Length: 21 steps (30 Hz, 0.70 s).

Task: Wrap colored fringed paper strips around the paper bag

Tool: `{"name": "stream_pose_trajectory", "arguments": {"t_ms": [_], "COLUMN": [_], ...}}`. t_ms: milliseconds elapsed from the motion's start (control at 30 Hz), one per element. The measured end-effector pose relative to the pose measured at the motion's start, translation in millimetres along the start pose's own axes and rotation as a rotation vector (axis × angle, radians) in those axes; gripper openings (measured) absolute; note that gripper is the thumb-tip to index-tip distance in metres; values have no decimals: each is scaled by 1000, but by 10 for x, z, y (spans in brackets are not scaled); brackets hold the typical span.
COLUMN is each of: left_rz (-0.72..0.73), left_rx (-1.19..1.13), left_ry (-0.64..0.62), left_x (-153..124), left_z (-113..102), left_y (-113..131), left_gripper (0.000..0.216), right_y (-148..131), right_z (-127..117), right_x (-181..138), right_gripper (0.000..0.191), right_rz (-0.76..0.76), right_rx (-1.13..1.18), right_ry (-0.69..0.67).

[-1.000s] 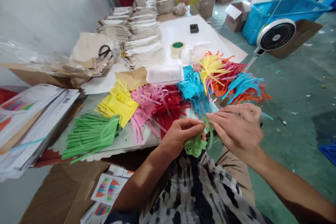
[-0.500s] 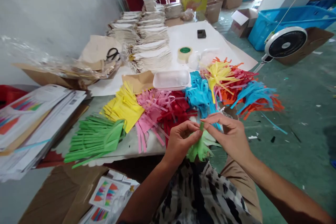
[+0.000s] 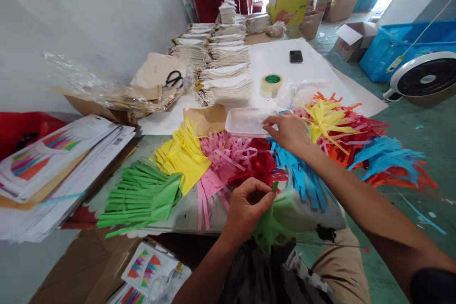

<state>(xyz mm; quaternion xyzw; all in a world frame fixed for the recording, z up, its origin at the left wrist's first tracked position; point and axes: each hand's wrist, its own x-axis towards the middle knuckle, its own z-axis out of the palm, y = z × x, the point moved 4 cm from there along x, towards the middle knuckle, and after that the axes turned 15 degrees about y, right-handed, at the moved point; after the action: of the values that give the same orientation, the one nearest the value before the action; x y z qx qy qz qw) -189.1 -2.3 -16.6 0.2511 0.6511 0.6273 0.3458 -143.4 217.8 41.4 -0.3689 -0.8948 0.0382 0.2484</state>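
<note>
My left hand (image 3: 245, 209) pinches the twisted top of a light green tissue-paper tassel (image 3: 272, 225), whose blurred fringe hangs over the table's front edge. My right hand (image 3: 289, 132) is at the right end of a shallow clear plastic tray (image 3: 242, 121), fingers bent and a little apart, nothing visible in them. Under that wrist lies a blue fringed paper bundle (image 3: 302, 173). Left of it are dark red (image 3: 254, 161), pink (image 3: 228, 152), yellow (image 3: 185, 154) and green (image 3: 138, 194) fringed bundles.
Mixed tassels (image 3: 327, 118) lie at the right. Behind are a tape roll (image 3: 272, 84), a phone-like black object (image 3: 295, 56) and stacked white bundles (image 3: 226, 85). Scissors (image 3: 174, 79) rest on brown paper. Printed sheets (image 3: 81, 161) are at left, a round fan-like object (image 3: 427, 76) at right.
My right hand has let go of the green tassel and moved up and away to the plastic tray. My left hand still holds the tassel. The view has shifted left.
</note>
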Motion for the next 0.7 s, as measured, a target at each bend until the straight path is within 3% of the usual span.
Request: {"name": "stream_pose_trajectory", "arguments": {"t_ms": [100,200,367,533,700], "left_rz": [8,-77,-159,-168,-126], "left_rx": [69,-4,-122,-129,-158], "left_ry": [-8,0,7,7,89], "left_x": [-13,-21,-20,-107,-223], "left_z": [-61,-86,-87,-99,-150], "left_y": [-60,-118,-129,-96,-61], "left_gripper": [18,22,48,31,27], "right_y": [29,4,3,68,79], "right_z": [321,495,507,489,527], "right_x": [384,497,470,452,456], "right_gripper": [30,26,33,40,39], "right_rz": [11,17,10,-18,-40], "right_rx": [-119,-168,-238,-262,-273], "right_ry": [-111,-172,-230,-259,-261]}}
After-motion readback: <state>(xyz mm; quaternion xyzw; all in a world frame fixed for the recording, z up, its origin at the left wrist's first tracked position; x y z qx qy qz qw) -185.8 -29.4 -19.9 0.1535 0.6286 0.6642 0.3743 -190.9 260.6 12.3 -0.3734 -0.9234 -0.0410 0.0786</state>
